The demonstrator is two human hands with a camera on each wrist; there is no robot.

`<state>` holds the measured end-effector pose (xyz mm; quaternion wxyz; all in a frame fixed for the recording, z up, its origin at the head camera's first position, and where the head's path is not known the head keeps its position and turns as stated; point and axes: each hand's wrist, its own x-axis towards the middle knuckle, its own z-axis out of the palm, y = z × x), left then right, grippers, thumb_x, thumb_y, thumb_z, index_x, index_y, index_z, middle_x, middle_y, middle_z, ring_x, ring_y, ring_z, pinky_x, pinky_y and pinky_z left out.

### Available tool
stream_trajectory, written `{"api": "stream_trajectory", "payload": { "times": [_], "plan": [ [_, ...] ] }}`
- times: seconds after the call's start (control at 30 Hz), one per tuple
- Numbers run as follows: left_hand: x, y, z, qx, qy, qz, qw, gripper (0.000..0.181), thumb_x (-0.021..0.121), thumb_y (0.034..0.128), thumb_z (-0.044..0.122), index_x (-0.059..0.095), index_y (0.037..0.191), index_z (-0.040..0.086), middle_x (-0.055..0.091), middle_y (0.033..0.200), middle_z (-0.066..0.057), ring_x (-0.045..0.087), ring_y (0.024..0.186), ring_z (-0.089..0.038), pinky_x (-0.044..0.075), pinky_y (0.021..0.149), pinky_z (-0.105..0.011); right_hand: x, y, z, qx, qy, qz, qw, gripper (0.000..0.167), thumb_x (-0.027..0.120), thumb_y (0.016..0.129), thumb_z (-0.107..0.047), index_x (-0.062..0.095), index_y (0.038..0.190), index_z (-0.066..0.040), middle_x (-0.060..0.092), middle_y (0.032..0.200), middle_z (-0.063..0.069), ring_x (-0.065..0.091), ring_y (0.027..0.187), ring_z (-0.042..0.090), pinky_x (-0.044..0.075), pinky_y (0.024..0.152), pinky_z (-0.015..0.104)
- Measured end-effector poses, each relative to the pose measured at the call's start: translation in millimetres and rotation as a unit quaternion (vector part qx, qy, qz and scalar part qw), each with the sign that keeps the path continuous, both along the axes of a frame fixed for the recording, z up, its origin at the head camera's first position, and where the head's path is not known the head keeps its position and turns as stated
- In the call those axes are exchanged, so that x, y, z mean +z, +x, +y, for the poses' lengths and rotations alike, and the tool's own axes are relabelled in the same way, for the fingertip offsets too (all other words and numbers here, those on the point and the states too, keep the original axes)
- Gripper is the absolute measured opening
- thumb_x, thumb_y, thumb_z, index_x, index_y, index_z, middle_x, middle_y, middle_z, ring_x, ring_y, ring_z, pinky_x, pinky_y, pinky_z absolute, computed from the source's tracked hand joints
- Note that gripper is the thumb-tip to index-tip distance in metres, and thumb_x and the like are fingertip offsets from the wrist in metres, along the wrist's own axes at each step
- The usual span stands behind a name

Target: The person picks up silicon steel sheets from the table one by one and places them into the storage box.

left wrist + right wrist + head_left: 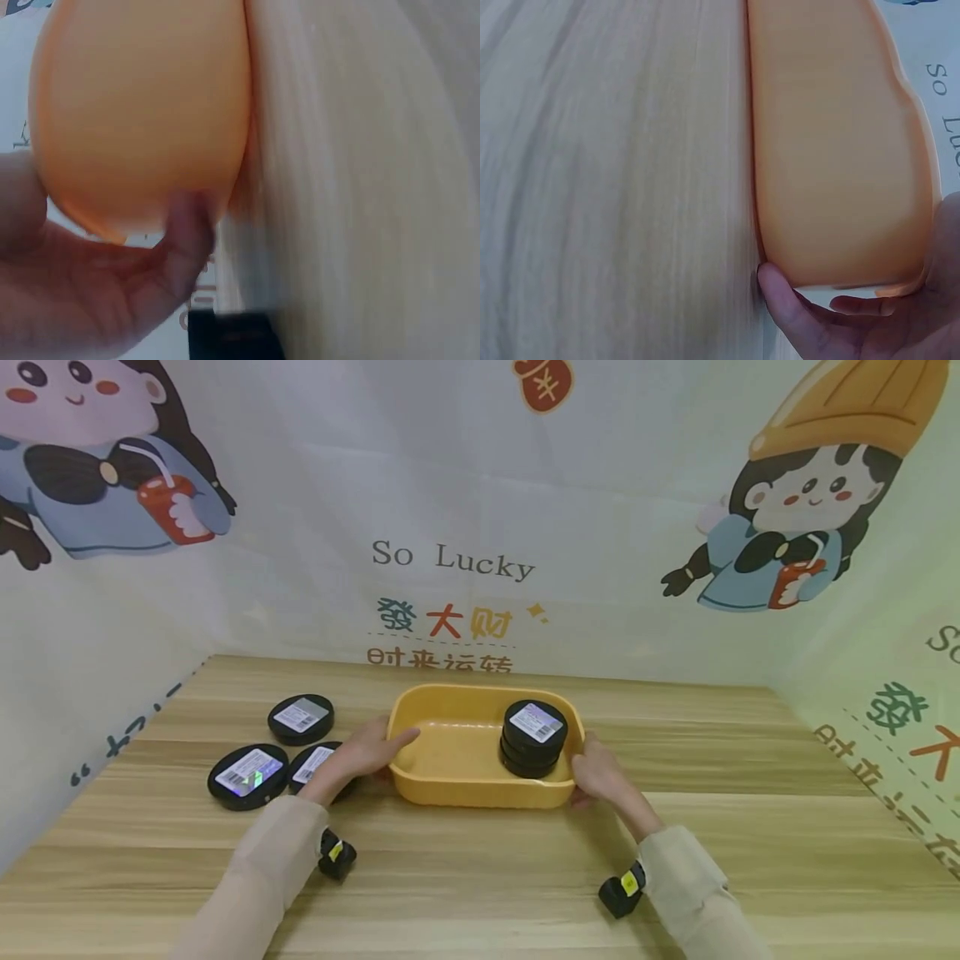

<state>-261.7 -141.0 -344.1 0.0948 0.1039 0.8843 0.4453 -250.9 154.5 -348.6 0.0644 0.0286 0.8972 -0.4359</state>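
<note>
A yellow plastic bin [450,793] with rounded corners sits on the wooden table between both hands. My left hand [367,750] grips its left end, the thumb over the rim. At the other end my right hand [602,770] holds the bin; the left and right wrist views show fingers against the outer wall. Inside, at the right, stands a stack of round black flat cases [534,735], the top one bearing a white label. Left of the bin lie black cases [300,718], [247,777] and a third [307,762] partly hidden by my left hand.
The wooden table [465,877] runs back to a printed cloth [480,485] that hangs behind and on both sides. A small black wrist camera [337,856] hangs at the left sleeve and another wrist camera [622,891] at the right.
</note>
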Motion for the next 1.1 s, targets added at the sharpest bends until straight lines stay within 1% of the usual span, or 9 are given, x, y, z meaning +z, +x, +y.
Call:
{"api": "stream_trajectory", "payload": {
  "times": [0.13, 0.23, 0.33, 0.43, 0.53, 0.67, 0.9, 1.0, 1.1],
  "plan": [
    [1.3, 3.0, -9.3, -0.037, 0.02, -0.014, 0.999, 0.051, 0.036, 0.0944, 0.037, 0.038, 0.121, -0.006, 0.057, 0.081, -0.014, 0.055, 0.061, -0.018, 0.049, 0.057, -0.033, -0.2, 0.0, -1, -0.003, 0.007, 0.0, 1.0, 0.037, 0.028, 0.083, -0.001, 0.031, 0.117, 0.013, 0.053, 0.075, 0.025, 0.055, 0.042, 0.02, 0.05, 0.043, 0.031],
    [6.2, 7.7, -16.1, -0.036, -0.01, -0.003, 0.9993, 0.059, 0.033, 0.0937, 0.043, 0.035, 0.128, -0.006, 0.056, 0.083, -0.013, 0.055, 0.066, -0.02, 0.047, 0.062, -0.032, -0.3, 0.0, -1, -0.003, 0.012, 0.002, 0.9999, 0.037, 0.028, 0.083, -0.001, 0.031, 0.117, 0.013, 0.053, 0.075, 0.025, 0.055, 0.042, 0.019, 0.05, 0.042, 0.031],
    [12.8, 14.1, -24.9, -0.027, -0.051, 0.027, 0.998, 0.065, 0.033, 0.0934, 0.044, 0.032, 0.131, -0.009, 0.057, 0.095, -0.02, 0.058, 0.077, -0.025, 0.047, 0.071, -0.035, 0.0, 0.2, -1, -0.002, 0.012, 0.0, 0.9999, 0.038, 0.028, 0.083, -0.002, 0.031, 0.118, 0.013, 0.053, 0.074, 0.024, 0.055, 0.043, 0.019, 0.05, 0.043, 0.031],
    [18.4, 21.8, -37.2, -0.015, -0.094, 0.077, 0.9925, 0.061, 0.038, 0.0934, 0.038, 0.036, 0.127, -0.012, 0.055, 0.108, -0.026, 0.057, 0.092, -0.032, 0.046, 0.081, -0.041, 0.2, 0.9, -1, 0.001, 0.014, -0.004, 0.9999, 0.037, 0.028, 0.084, -0.002, 0.03, 0.118, 0.013, 0.053, 0.073, 0.024, 0.056, 0.043, 0.019, 0.05, 0.043, 0.031],
    [20.9, 29.1, -51.5, -0.003, -0.122, 0.134, 0.9834, 0.049, 0.047, 0.0914, 0.026, 0.043, 0.12, -0.014, 0.054, 0.109, -0.029, 0.054, 0.099, -0.038, 0.043, 0.084, -0.046, 0.7, 1.4, -1, 0.001, 0.017, -0.003, 0.9999, 0.037, 0.029, 0.083, -0.001, 0.03, 0.118, 0.013, 0.053, 0.073, 0.023, 0.056, 0.043, 0.019, 0.05, 0.043, 0.031],
    [19.1, 36.2, -73.8, 0.016, -0.143, 0.163, 0.9762, 0.044, 0.055, 0.0862, 0.015, 0.046, 0.115, -0.017, 0.052, 0.109, -0.032, 0.05, 0.101, -0.043, 0.041, 0.084, -0.05, 1.7, 1.3, 0, 0.002, 0.018, 0.0, 0.9998, 0.038, 0.03, 0.083, -0.001, 0.03, 0.117, 0.014, 0.053, 0.072, 0.023, 0.055, 0.043, 0.019, 0.05, 0.043, 0.03],
    [10.0, 45.6, -114.7, 0.043, -0.15, 0.157, 0.9753, 0.054, 0.064, 0.0783, 0.013, 0.042, 0.113, -0.022, 0.045, 0.112, -0.039, 0.044, 0.103, -0.051, 0.038, 0.084, -0.055, 3.2, 1.1, 1, 0.001, 0.018, -0.004, 0.9998, 0.037, 0.03, 0.083, -0.001, 0.031, 0.117, 0.013, 0.052, 0.072, 0.022, 0.056, 0.043, 0.019, 0.05, 0.044, 0.031],
    [7.4, 50.3, -131.5, 0.052, -0.166, 0.139, 0.9749, 0.061, 0.066, 0.0767, 0.014, 0.038, 0.115, -0.023, 0.041, 0.115, -0.041, 0.039, 0.106, -0.054, 0.036, 0.085, -0.057, 3.2, 1.2, 0, 0.0, 0.017, -0.005, 0.9998, 0.037, 0.03, 0.082, 0.0, 0.031, 0.117, 0.013, 0.052, 0.071, 0.022, 0.056, 0.043, 0.019, 0.05, 0.044, 0.031],
    [6.1, 54.1, -145.1, 0.058, -0.192, 0.107, 0.9737, 0.073, 0.069, 0.0747, 0.021, 0.032, 0.118, -0.024, 0.035, 0.118, -0.044, 0.036, 0.106, -0.055, 0.034, 0.086, -0.059, 3.0, 1.7, -1, 0.001, 0.016, -0.005, 0.9999, 0.037, 0.03, 0.082, 0.0, 0.032, 0.116, 0.013, 0.052, 0.07, 0.021, 0.055, 0.043, 0.019, 0.05, 0.044, 0.031]
  ]
}}
